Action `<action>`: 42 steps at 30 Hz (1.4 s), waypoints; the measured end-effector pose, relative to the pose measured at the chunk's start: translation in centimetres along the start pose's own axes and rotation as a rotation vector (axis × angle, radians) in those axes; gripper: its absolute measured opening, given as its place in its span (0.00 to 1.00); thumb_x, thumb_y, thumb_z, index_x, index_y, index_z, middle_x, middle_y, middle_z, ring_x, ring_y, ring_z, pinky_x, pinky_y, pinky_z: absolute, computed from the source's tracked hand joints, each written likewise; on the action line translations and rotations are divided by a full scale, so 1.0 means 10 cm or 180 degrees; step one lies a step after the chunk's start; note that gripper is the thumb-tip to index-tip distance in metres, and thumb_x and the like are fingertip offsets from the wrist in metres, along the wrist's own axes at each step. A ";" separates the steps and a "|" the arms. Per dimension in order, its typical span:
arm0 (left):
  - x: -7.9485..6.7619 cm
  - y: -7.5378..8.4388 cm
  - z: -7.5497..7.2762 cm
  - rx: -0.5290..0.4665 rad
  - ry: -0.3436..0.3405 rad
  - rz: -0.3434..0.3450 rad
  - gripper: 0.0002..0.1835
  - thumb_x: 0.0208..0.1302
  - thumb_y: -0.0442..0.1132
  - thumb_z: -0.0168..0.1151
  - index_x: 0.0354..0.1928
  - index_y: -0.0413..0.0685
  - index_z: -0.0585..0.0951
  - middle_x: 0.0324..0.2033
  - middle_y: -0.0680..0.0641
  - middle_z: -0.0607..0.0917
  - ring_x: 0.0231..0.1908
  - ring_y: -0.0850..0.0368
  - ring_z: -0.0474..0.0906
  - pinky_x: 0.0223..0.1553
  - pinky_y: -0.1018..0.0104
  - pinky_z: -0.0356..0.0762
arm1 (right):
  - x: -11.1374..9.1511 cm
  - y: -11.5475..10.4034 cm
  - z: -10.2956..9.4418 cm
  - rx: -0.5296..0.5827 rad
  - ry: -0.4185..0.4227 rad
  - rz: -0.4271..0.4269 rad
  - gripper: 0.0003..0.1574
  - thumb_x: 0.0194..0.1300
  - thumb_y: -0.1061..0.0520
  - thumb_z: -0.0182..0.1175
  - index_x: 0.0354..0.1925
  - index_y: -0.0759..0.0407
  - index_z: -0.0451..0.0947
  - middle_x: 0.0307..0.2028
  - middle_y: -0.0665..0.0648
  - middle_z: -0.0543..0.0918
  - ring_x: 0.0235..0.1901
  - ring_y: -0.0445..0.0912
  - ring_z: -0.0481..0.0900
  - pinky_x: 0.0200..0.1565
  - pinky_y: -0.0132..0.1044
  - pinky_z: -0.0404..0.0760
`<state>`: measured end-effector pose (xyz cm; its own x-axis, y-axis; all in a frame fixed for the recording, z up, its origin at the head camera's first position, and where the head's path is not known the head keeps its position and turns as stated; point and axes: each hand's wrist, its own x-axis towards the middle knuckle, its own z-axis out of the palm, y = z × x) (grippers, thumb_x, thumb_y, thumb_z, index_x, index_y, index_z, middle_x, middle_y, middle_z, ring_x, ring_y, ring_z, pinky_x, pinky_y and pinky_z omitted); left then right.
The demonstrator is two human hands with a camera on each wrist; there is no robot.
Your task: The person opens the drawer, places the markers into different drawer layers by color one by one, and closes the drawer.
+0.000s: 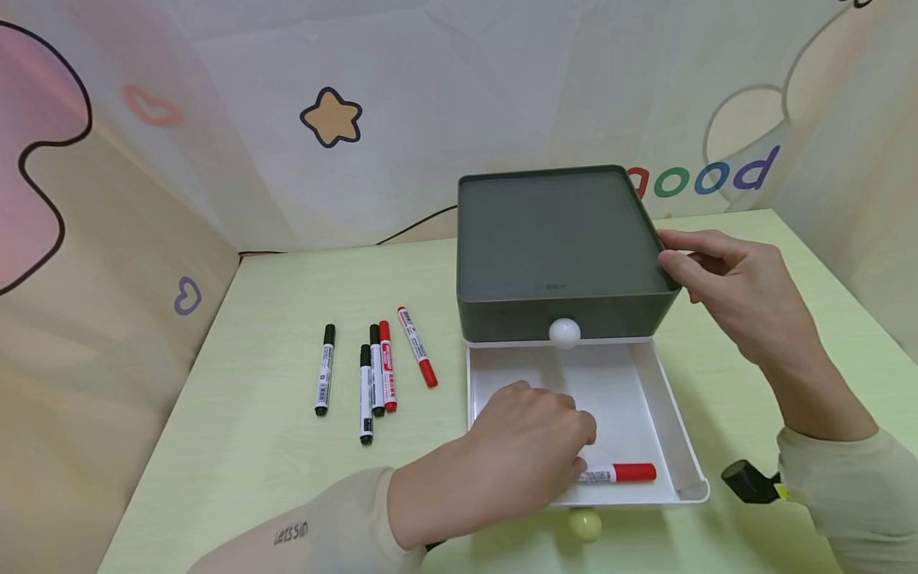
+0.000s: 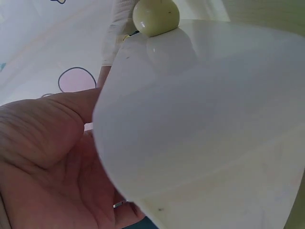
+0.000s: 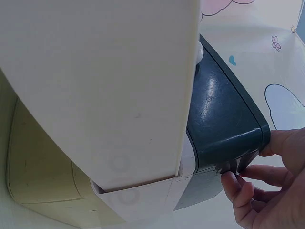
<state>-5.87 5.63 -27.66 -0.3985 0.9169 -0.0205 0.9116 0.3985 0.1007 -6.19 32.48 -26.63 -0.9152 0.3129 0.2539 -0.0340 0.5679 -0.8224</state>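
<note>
A stacked desktop drawer box (image 1: 562, 239) with a dark grey top tier stands on the table. Its white drawer (image 1: 677, 430) is pulled out toward me, a pale yellow knob (image 1: 585, 525) on its front. Inside, near the drawer front, a red-capped marker (image 1: 631, 473) lies crosswise. My left hand (image 1: 527, 446) is over the drawer with curled fingers, holding the marker's left end, which is mostly hidden. On the right side, my right hand (image 1: 742, 291) grips the grey tier's edge. In the right wrist view, thumb and fingers of the right hand (image 3: 271, 183) pinch the tier's corner.
Left of the box, several markers lie on the light green table (image 1: 272, 319): black-capped ones, such as this marker (image 1: 325, 370), and two red ones, including this marker (image 1: 417, 347). A black strap piece (image 1: 749, 482) is by the right sleeve. Patterned cloth surrounds the table.
</note>
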 end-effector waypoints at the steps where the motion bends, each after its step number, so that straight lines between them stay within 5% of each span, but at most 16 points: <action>1: -0.01 0.00 0.00 -0.0048 0.0016 -0.0038 0.04 0.63 0.45 0.73 0.39 0.61 0.89 0.28 0.61 0.83 0.27 0.64 0.76 0.30 0.71 0.66 | 0.00 0.00 0.00 0.0010 -0.0002 -0.0005 0.24 0.73 0.53 0.65 0.62 0.61 0.82 0.38 0.35 0.84 0.30 0.38 0.77 0.31 0.27 0.73; 5: -0.10 -0.04 -0.01 -0.0364 0.0203 -0.0257 0.08 0.66 0.45 0.72 0.46 0.61 0.90 0.33 0.61 0.85 0.31 0.66 0.79 0.33 0.71 0.71 | 0.01 0.00 0.01 0.0040 -0.0005 -0.0010 0.24 0.73 0.53 0.65 0.62 0.61 0.82 0.38 0.35 0.84 0.29 0.38 0.77 0.31 0.27 0.72; 14: -0.41 -0.21 0.06 -0.1249 0.1127 -0.0816 0.10 0.66 0.41 0.72 0.49 0.52 0.88 0.36 0.58 0.87 0.30 0.66 0.78 0.30 0.72 0.72 | 0.00 0.01 -0.01 0.0045 0.0008 0.0039 0.24 0.72 0.52 0.66 0.62 0.60 0.83 0.37 0.34 0.85 0.29 0.37 0.77 0.32 0.27 0.73; 25: -0.70 -0.63 0.11 -0.1122 0.2074 -0.1339 0.12 0.62 0.34 0.74 0.48 0.48 0.88 0.36 0.55 0.88 0.30 0.64 0.80 0.28 0.68 0.74 | -0.01 0.01 0.00 0.0102 0.0000 0.0058 0.23 0.73 0.54 0.65 0.63 0.59 0.82 0.39 0.33 0.84 0.29 0.37 0.77 0.32 0.27 0.73; 32: -0.76 -0.98 0.14 -0.1354 0.1995 -0.1870 0.15 0.64 0.33 0.73 0.53 0.45 0.87 0.36 0.51 0.88 0.29 0.60 0.81 0.35 0.59 0.78 | -0.01 0.03 0.00 0.0134 -0.0005 0.0028 0.22 0.73 0.55 0.64 0.62 0.59 0.82 0.40 0.33 0.84 0.29 0.38 0.77 0.32 0.27 0.73; 42: -0.72 -1.44 0.36 -0.1597 0.1688 -0.2337 0.16 0.67 0.31 0.69 0.55 0.38 0.85 0.39 0.45 0.88 0.35 0.51 0.84 0.31 0.62 0.79 | 0.00 0.03 0.02 0.0178 0.0019 0.0014 0.22 0.73 0.54 0.65 0.61 0.60 0.83 0.38 0.35 0.85 0.28 0.38 0.77 0.31 0.27 0.73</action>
<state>-15.78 -6.68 -32.51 -0.9433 0.2760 0.1842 0.3279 0.6896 0.6458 -6.28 32.53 -27.00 -0.9131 0.3199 0.2530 -0.0524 0.5232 -0.8506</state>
